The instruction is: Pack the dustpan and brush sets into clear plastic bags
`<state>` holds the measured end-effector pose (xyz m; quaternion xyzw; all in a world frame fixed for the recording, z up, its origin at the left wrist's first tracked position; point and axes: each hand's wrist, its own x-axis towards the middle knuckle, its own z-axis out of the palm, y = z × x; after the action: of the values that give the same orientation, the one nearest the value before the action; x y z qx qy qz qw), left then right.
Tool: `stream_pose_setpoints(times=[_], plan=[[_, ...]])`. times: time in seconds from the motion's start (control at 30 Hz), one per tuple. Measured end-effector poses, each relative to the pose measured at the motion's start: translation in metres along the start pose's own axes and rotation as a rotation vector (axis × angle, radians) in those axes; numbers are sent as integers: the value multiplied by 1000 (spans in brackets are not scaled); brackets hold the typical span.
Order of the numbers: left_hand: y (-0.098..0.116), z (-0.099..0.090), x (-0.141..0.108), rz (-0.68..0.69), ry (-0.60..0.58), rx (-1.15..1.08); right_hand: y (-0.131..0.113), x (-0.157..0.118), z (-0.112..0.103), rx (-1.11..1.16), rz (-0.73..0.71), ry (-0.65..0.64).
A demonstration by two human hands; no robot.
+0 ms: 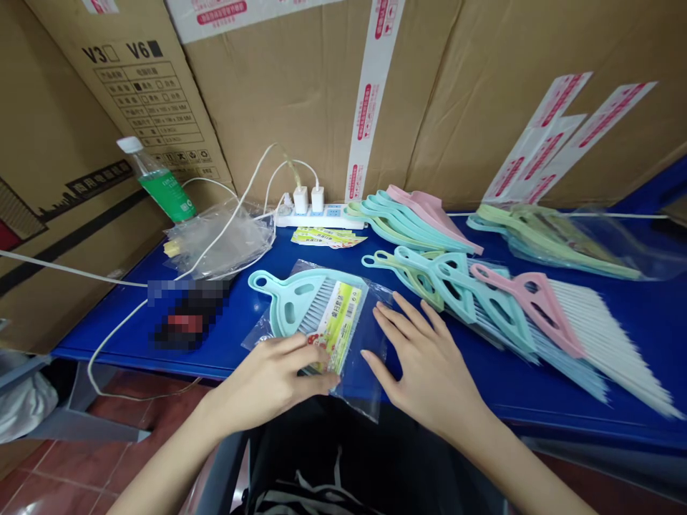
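Note:
A light blue dustpan (290,290) with a small brush lies in a clear plastic bag (365,390) near the front edge of the blue table. A yellow-green label (343,322) sits on top of the brush. My left hand (273,379) is at the lower left of the set, thumb and fingers closed round the label's lower end and the bag. My right hand (424,357) rests on the bag's right side, with its fingers spread and nothing held.
Brushes (552,315) lie on the right, below stacked dustpans (413,222) and bagged sets (558,236). Behind are more labels (327,237) and a power strip (322,217). Clear bags (230,243), a cable and a bottle (166,192) occupy the left.

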<state>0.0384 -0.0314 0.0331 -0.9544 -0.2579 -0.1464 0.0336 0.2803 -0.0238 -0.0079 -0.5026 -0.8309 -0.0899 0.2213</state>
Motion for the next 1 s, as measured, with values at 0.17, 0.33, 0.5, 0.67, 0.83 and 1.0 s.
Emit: stream_pose_setpoints(times=[0.17, 0.33, 0.5, 0.67, 0.83, 1.0], plan=[[-6, -2, -3, 0, 36, 27, 2, -6, -4, -40, -21, 56], [-11, -6, -7, -39, 11, 46, 7, -12, -8, -22, -42, 46], [-19, -8, -9, -59, 14, 44, 13, -18, -11, 37, -84, 34], [-28, -10, -13, -86, 20, 41, 16, -22, -15, 23, -148, 60], [-36, -12, -18, -93, 51, 52, 8, -27, -23, -8, -184, 107], [-44, -11, -24, -117, 77, 48, 3, -28, -28, 71, -244, 111]])
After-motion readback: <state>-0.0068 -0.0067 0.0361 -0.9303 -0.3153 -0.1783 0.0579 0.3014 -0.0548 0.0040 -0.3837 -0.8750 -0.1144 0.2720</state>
